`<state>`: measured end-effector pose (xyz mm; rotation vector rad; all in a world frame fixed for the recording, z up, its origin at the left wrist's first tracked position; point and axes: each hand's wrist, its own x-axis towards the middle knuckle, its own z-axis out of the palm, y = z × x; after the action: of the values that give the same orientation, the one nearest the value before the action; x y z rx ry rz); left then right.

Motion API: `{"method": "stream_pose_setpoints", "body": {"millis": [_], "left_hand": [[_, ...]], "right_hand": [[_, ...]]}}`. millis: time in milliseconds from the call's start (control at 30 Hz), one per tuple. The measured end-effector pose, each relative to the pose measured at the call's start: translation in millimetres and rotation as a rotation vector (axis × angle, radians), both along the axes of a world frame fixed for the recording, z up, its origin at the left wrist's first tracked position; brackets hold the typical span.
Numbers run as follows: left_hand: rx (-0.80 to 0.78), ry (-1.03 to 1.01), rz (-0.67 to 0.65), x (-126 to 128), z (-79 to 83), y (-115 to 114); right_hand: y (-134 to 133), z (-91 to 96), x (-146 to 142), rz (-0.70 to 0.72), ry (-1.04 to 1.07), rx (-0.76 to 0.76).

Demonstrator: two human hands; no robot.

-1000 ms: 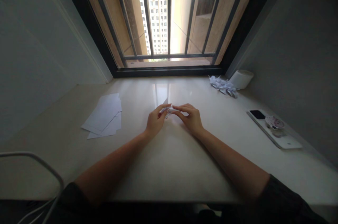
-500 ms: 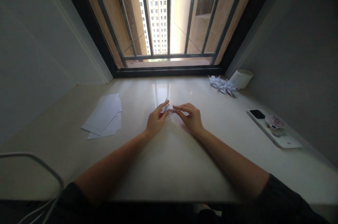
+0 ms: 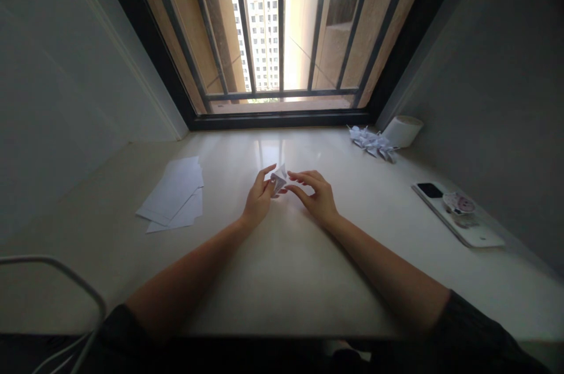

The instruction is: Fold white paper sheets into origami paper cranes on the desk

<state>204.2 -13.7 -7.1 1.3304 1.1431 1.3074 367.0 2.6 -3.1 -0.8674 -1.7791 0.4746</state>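
Note:
A small folded piece of white paper (image 3: 278,179) is held just above the pale tabletop (image 3: 282,268), near its middle. My left hand (image 3: 258,201) pinches the paper's left side between thumb and fingers. My right hand (image 3: 318,195) is at the paper's right side, its fingers curled, with the fingertips touching the paper's edge. Both forearms reach in from the bottom of the view.
A loose stack of white sheets (image 3: 174,193) lies to the left. Several folded paper figures (image 3: 372,142) and a white roll (image 3: 402,130) sit at the back right. A phone on a white slab (image 3: 458,213) lies at the right. A barred window (image 3: 273,39) is ahead.
The folded paper has been raised and turned upright from lying flatter between the fingers. My right fingers have loosened and shifted slightly right of it.

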Motion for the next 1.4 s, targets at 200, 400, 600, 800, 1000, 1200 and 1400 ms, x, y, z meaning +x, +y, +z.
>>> {"method": "stream_pose_setpoints", "body": {"millis": [200, 400, 600, 800, 1000, 1200, 1400], "left_hand": [[0.047, -0.054, -0.038, 0.8, 2.8, 2.3], [0.1, -0.009, -0.029, -0.1, 2.2, 3.9], [0.078, 0.001, -0.035, -1.3, -2.2, 5.0], [0.029, -0.026, -0.021, -1.0, -2.0, 4.6], [0.08, -0.033, 0.0, -2.2, -5.8, 6.9], [0.082, 0.033, -0.015, -1.4, -0.9, 3.9], [0.093, 0.042, -0.006, -0.2, 4.1, 2.2]], "right_hand": [[0.8, -1.0, -0.5, 0.058, 0.013, -0.046], [0.1, 1.1, -1.7, 0.074, 0.034, -0.065], [-1.5, 3.6, -1.3, 0.047, -0.013, -0.03], [-1.7, 3.2, -1.2, -0.014, 0.001, -0.038], [1.4, -3.3, -2.8, 0.048, 0.046, -0.168], [-0.4, -4.2, -2.4, -0.007, 0.067, -0.212], [0.9, -6.3, -2.2, 0.009, 0.099, -0.206]]}}
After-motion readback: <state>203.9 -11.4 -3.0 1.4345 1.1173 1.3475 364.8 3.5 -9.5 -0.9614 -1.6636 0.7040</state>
